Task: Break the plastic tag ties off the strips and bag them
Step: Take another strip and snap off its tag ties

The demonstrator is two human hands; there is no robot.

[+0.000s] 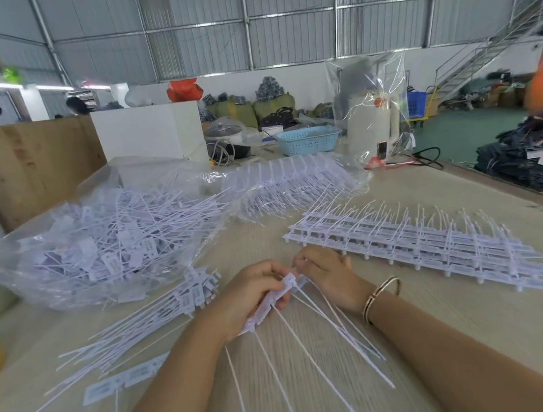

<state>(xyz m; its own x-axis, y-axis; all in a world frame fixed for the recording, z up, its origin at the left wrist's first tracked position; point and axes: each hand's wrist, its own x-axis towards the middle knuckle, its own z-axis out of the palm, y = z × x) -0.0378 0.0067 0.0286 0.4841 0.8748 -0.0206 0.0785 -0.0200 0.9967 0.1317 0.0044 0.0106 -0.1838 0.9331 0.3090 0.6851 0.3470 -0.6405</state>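
I see a strip of white plastic tag ties (277, 300) held low and centre over the pale wooden table (453, 337): flat rectangular tag heads joined edge to edge, their long thin tails fanning down toward six o'clock. My left hand (246, 297) curls round the strip from the nine o'clock side, fingers wrapped over the heads. My right hand (327, 276) meets it from three o'clock, fingertips pinching the end tag where the two hands touch; a gold bangle (380, 297) sits on that wrist.

At nine o'clock from the hands lies a loose bundle of separated ties (147, 326), tails pointing toward seven. Beyond it, at ten o'clock, an open clear plastic bag (102, 242) is heaped with broken-off ties. At two o'clock a stack of unbroken strips (417, 245) rests flat on the table, and at twelve o'clock more strips (287, 183) lie under clear film. A blue basket (309, 138) stands further back.
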